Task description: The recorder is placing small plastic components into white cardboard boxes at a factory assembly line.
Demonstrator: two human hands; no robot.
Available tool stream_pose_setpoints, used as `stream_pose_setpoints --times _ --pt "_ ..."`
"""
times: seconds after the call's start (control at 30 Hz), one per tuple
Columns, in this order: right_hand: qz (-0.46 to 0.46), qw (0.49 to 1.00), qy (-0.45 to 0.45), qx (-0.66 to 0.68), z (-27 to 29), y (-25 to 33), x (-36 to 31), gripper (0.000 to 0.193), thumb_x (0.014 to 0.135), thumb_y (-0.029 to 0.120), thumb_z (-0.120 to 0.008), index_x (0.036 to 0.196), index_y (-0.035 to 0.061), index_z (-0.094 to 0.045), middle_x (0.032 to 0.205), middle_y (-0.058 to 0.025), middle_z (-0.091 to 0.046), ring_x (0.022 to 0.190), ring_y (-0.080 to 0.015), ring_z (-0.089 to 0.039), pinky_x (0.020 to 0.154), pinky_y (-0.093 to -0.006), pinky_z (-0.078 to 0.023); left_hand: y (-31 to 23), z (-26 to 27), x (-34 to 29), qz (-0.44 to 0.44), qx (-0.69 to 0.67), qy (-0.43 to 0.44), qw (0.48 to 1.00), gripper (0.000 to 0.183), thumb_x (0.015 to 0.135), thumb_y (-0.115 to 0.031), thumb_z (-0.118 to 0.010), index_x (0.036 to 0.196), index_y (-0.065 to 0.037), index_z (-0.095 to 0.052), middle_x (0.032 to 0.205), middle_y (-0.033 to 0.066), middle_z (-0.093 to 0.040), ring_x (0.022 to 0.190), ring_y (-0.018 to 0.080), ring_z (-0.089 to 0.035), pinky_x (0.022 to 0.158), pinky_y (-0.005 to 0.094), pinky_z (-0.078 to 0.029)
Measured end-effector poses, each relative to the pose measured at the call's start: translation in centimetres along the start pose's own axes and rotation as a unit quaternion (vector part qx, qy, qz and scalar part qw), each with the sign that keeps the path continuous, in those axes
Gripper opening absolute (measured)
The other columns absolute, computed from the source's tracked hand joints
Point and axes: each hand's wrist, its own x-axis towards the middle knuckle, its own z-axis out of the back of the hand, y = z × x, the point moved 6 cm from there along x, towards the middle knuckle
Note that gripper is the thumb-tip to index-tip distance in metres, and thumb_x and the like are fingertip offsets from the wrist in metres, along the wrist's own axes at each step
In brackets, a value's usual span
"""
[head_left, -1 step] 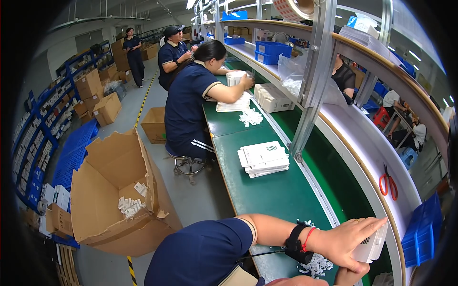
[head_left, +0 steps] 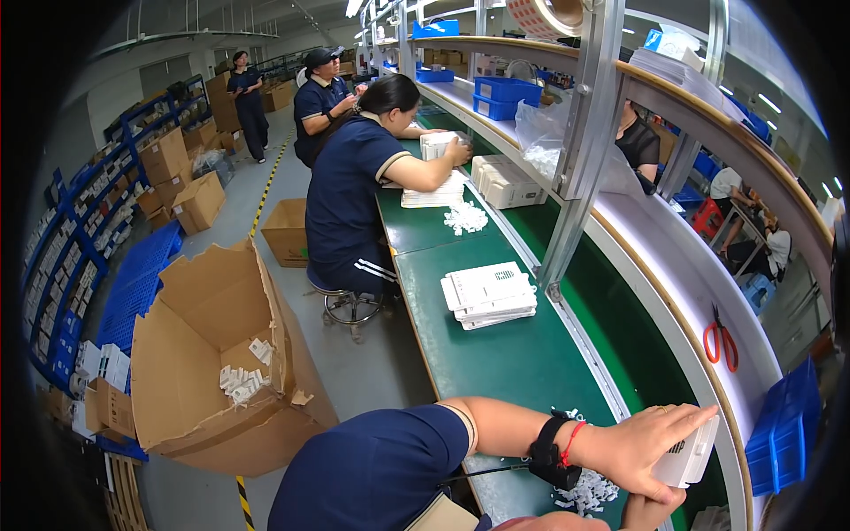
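Note:
A white printed cardboard box (head_left: pixel 689 458) is held at the right end of the green bench. My left hand (head_left: pixel 630 451) lies over its near side, fingers stretched along the top and thumb pressed at the lower edge. A black band and a red string circle that wrist. Just below, my right hand (head_left: pixel 653 511) is partly cut off by the lower edge, its bent fingers closed at the box's bottom corner. Small white scraps (head_left: pixel 589 494) lie heaped under my left wrist. Farther up the bench sits a stack of flat white boxes (head_left: pixel 491 295).
A large open carton (head_left: pixel 199 310) with white scraps stands at left. A co-worker (head_left: pixel 354 186) handles white boxes farther along the bench (head_left: pixel 513 372). Red-handled scissors (head_left: pixel 721 341) lie on the white shelf, beside a blue bin (head_left: pixel 784 434). A metal post (head_left: pixel 584 150) rises at the bench's edge.

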Motion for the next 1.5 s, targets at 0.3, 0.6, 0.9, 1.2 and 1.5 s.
stream_pose_setpoints --times 0.3,0.6,0.9,1.2,1.5 --pt "-0.107 0.983 0.11 0.105 1.9 0.3 -0.5 0.033 0.082 -0.005 -0.066 0.114 -0.0078 -0.06 0.11 -0.0165 -0.063 0.095 -0.0198 -0.06 0.08 -0.0317 -0.051 1.1 0.6 1.2 0.017 -0.123 0.019 0.992 0.09 0.059 -0.024 -0.079 0.133 0.005 -0.037 0.113 0.0196 -0.054 0.101 0.0343 -0.056 0.086 0.039 -0.047" --pt "-0.117 0.913 -0.098 0.379 0.8 4.7 2.3 0.055 0.099 0.028 -0.045 0.14 -0.0057 -0.033 0.135 -0.0191 -0.047 0.117 -0.0261 -0.053 0.1 -0.037 -0.04 0.1 1.4 1.2 -0.021 -0.068 -0.011 0.997 0.074 0.057 -0.018 -0.079 0.12 0.003 -0.046 0.112 0.0198 -0.056 0.102 0.0379 -0.057 0.087 0.0419 -0.047" --pt "-0.041 0.954 -0.1 0.278 0.2 3.9 1.7 0.055 0.099 0.02 -0.039 0.145 -0.0061 -0.026 0.145 -0.0194 -0.037 0.128 -0.0254 -0.044 0.107 -0.0361 -0.034 -0.9 2.0 1.1 -0.123 0.031 -0.046 0.991 0.076 0.056 -0.023 -0.085 0.122 -0.003 -0.05 0.123 0.0228 -0.057 0.099 0.0357 -0.062 0.084 0.0394 -0.049" --pt "0.011 0.987 -0.092 0.133 0.9 5.6 1.4 0.046 0.098 0.012 -0.041 0.139 -0.0072 -0.039 0.124 -0.0228 -0.057 0.11 -0.0267 -0.058 0.094 -0.0349 -0.044 -1.0 2.5 1.3 -0.133 0.03 -0.006 0.991 0.079 0.056 -0.022 -0.085 0.123 -0.004 -0.048 0.127 0.022 -0.055 0.102 0.0347 -0.061 0.088 0.0396 -0.048" --pt "0.051 0.993 -0.057 0.084 2.3 5.1 2.2 0.027 0.091 0.011 -0.059 0.11 -0.0064 -0.064 0.103 -0.0191 -0.065 0.083 -0.0252 -0.062 0.075 -0.0304 -0.048 -1.3 1.4 1.3 -0.144 0.098 0.048 0.984 0.081 0.059 -0.023 -0.08 0.133 -0.008 -0.051 0.129 0.0197 -0.053 0.097 0.0294 -0.061 0.084 0.0381 -0.047"
